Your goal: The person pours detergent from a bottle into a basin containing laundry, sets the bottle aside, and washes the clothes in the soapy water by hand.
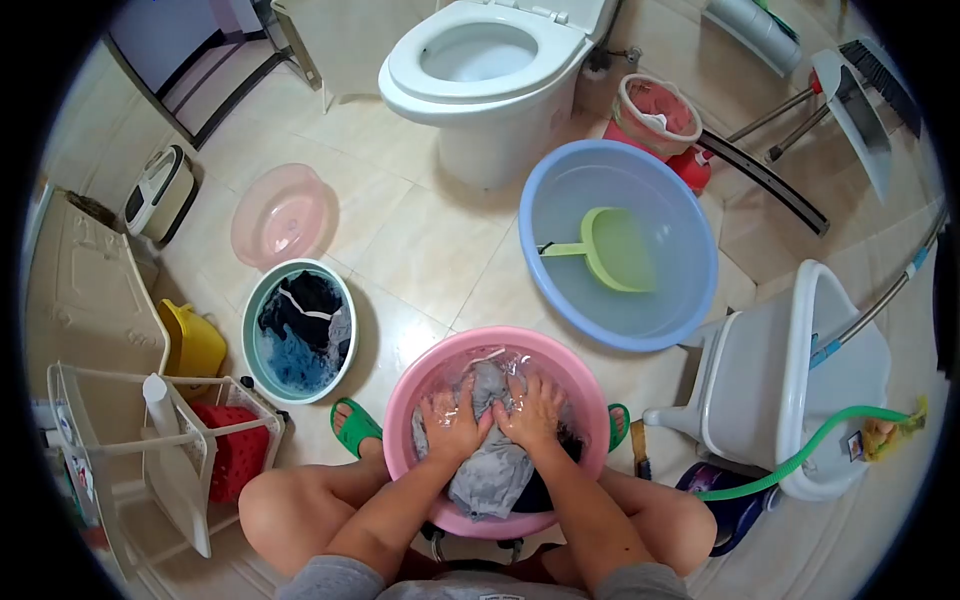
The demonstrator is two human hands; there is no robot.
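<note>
A pink basin point(396, 440) stands between my knees, with water and wet clothes in it. My left hand point(454, 420) lies on a grey garment point(492, 478), fingers spread at the waterline. Beside it, my right hand point(531, 410) presses on the same cloth with its fingers stretched out and apart. The thumbs come close together in the middle. Dark fabric point(570, 445) shows at the basin's right side, partly under the grey garment. Bubbles and splashed water surround the fingertips.
Front left, a pale green basin point(249, 335) holds dark clothes in bluish water; a pink translucent basin point(255, 215) sits behind it. A blue basin point(530, 215) at right holds water and a green dipper point(600, 250). A toilet point(500, 120), plastic rack point(130, 385) and white tub point(740, 375) stand around.
</note>
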